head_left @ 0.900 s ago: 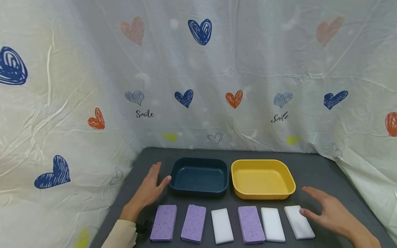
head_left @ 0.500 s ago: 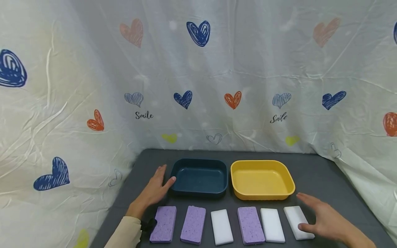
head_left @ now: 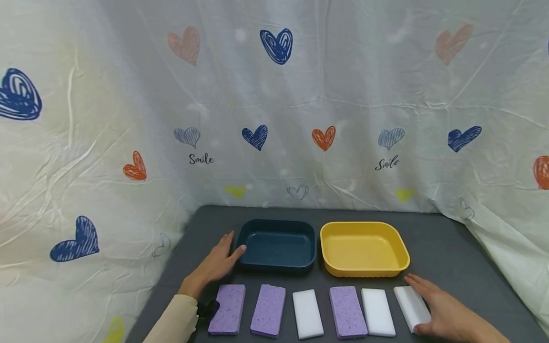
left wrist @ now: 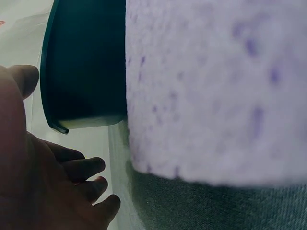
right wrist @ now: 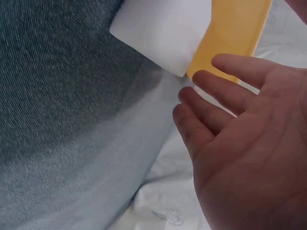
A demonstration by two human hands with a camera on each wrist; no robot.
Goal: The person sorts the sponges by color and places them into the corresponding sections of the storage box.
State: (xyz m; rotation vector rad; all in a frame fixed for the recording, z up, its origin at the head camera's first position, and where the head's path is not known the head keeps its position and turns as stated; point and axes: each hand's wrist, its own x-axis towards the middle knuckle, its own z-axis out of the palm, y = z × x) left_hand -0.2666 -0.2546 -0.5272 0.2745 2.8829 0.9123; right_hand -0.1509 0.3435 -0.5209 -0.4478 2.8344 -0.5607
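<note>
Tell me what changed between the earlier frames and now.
The right hand moved left and toward the person, its thumb now at the near end of the rightmost white block. The left hand shifted slightly right, its thumb overlapping more of the dark blue tray in the head view. No grasp or release is visible. Trays, purple sponges and white blocks stayed put.

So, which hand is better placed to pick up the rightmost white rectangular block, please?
Probably the right hand: it is close beside that white block, while the left hand is over by the dark blue rectangular tray.
</note>
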